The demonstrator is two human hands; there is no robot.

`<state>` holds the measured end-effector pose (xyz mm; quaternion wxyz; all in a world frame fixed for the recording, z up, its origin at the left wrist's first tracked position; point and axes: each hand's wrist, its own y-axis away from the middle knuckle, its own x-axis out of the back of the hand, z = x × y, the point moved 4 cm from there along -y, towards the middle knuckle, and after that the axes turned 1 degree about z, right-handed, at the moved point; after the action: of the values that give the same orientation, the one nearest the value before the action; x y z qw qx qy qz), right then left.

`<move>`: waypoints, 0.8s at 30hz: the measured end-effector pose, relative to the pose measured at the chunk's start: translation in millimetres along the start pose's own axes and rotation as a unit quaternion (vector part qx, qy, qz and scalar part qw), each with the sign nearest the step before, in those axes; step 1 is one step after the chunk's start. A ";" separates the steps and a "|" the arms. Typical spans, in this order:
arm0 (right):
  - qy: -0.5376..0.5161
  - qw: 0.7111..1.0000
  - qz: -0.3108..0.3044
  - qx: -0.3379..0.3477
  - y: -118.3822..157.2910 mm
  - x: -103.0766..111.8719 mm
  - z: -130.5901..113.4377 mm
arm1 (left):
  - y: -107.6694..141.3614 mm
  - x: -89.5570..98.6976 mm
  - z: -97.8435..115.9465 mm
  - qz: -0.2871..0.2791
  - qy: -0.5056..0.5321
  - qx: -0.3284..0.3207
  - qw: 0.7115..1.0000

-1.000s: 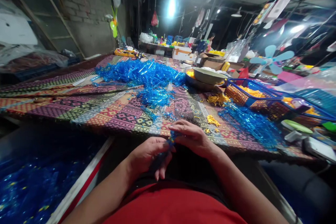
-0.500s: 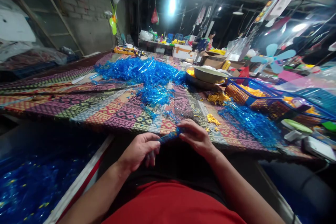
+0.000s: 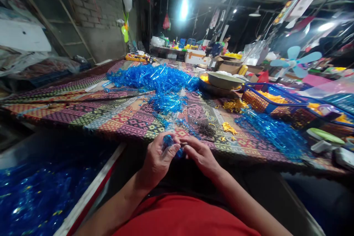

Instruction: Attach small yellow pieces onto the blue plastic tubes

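My left hand is closed around a translucent blue plastic piece just off the table's front edge. Fingertips of my right hand are pinched together against the near end of that piece; what lies between them is too small to make out. Beyond my hands, a heap of loose blue plastic pieces spreads over the patterned cloth. A small pile of tiny dark parts lies just past my right hand, with little yellow plastic parts to its right.
More blue pieces lie at right, before blue baskets of yellow parts. Metal bowls stand behind. A bin of blue pieces sits low at left. A light-blue fan and a distant person are at back right.
My hands have come together. The blue piece, earlier stretched between them, is now mostly inside my left hand. My right hand has moved off the dark pile, which now shows.
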<state>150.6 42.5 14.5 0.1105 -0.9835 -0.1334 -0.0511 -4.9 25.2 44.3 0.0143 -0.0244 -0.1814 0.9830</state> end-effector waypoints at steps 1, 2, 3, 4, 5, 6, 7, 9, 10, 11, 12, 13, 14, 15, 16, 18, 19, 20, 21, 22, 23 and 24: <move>0.060 0.997 0.019 0.054 -1.0 3.3 -12.3 | -0.5 0.0 0.7 -0.012 -0.028 -0.005 1.000; 0.104 0.988 0.035 0.107 -2.0 5.4 -25.0 | -0.9 -1.1 1.5 -0.032 -0.054 -0.010 0.998; 0.133 0.979 0.039 0.151 -3.0 5.9 -36.7 | -1.1 -3.1 2.5 -0.058 -0.078 -0.015 0.995; 0.152 0.970 0.033 0.189 -4.0 4.8 -46.8 | -1.2 -5.9 3.3 -0.087 -0.097 -0.017 0.991; 0.164 0.961 0.025 0.221 -4.8 3.0 -55.1 | -1.2 -8.7 4.1 -0.113 -0.109 -0.016 0.987; 0.173 0.954 0.020 0.245 -5.2 0.9 -61.5 | -1.0 -10.9 5.0 -0.132 -0.113 -0.014 0.985; 0.182 0.948 0.020 0.262 -5.2 -0.8 -66.0 | -0.8 -12.5 6.2 -0.143 -0.113 -0.014 0.983; 0.197 0.941 0.030 0.274 -3.5 -2.6 -70.7 | 0.2 -13.6 9.1 -0.147 -0.105 -0.024 0.983; 0.202 0.941 0.029 0.272 -1.8 -3.4 -71.3 | 1.3 -13.8 10.4 -0.150 -0.103 -0.033 0.983; 0.204 0.942 0.020 0.266 0.4 -4.5 -71.2 | 3.0 -14.4 11.4 -0.159 -0.102 -0.041 0.981; 0.204 0.944 0.008 0.260 2.9 -6.0 -70.4 | 5.0 -15.3 11.7 -0.172 -0.103 -0.045 0.979; 0.199 0.947 -0.002 0.254 5.4 -7.6 -69.2 | 7.2 -16.4 11.4 -0.186 -0.102 -0.044 0.976; 0.191 0.950 -0.005 0.248 7.4 -9.4 -67.5 | 9.3 -17.4 10.4 -0.195 -0.098 -0.036 0.975; 0.182 0.953 -0.002 0.243 8.6 -11.4 -65.0 | 11.1 -17.7 9.0 -0.197 -0.089 -0.025 0.976; 0.173 0.956 0.007 0.237 8.4 -13.9 -61.5 | 12.3 -17.0 7.1 -0.191 -0.078 -0.009 0.978; 0.162 0.960 0.011 0.226 3.1 -20.8 -50.9 | 13.0 -10.4 2.0 -0.160 -0.069 0.018 0.985; 0.160 0.962 0.000 0.223 -2.0 -24.9 -43.8 | 12.7 -3.4 -1.0 -0.145 -0.083 0.023 0.986; 0.162 0.962 -0.017 0.221 -8.8 -28.3 -35.8 | 12.0 7.1 -4.6 -0.129 -0.117 0.022 0.984; 0.167 0.960 -0.031 0.222 -16.8 -30.3 -27.1 | 11.1 21.7 -8.6 -0.117 -0.175 0.015 0.977; 0.181 0.957 -0.037 0.223 -26.0 -30.1 -18.1 | 10.2 40.5 -12.8 -0.105 -0.253 0.004 0.962; 0.202 0.953 -0.022 0.226 -35.9 -27.1 -9.4 | 9.6 64.9 -17.2 -0.076 -0.347 0.003 0.935; 0.236 0.946 0.008 0.221 -46.3 -21.9 -0.8 | 9.7 93.3 -20.4 -0.037 -0.438 0.001 0.898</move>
<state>116.8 80.3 21.9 0.3542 -0.8952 -0.1039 -0.2498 -97.1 26.8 17.7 -0.0306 0.4148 -0.1687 0.8936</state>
